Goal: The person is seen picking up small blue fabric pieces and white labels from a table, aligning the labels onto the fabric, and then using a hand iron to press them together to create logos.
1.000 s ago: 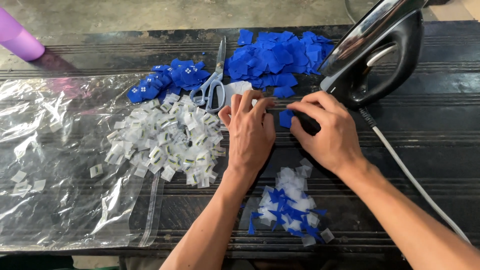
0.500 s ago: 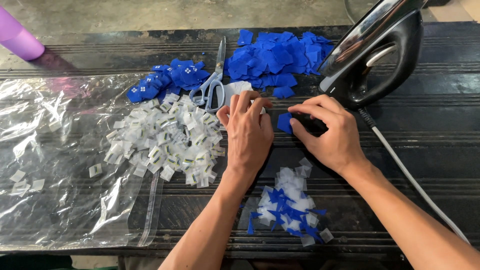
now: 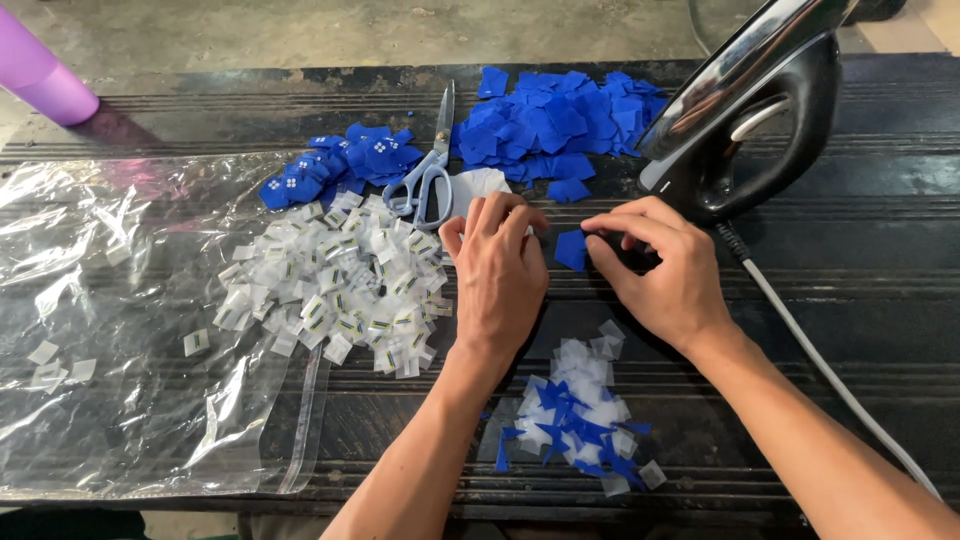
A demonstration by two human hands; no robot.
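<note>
Here the right hand pinches a blue fabric square beside the iron, while the left hand lies flat, fingers together, on the table.

Small blue fabric square, seemingly flat on the table.

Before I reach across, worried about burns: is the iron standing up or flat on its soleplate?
Standing up: the iron rests on its heel, shiny soleplate tilted upward.

Small sewing or craft workshop, dark worktable, electric iron, scissors, heaps of blue fabric squares, bare concrete floor
</note>
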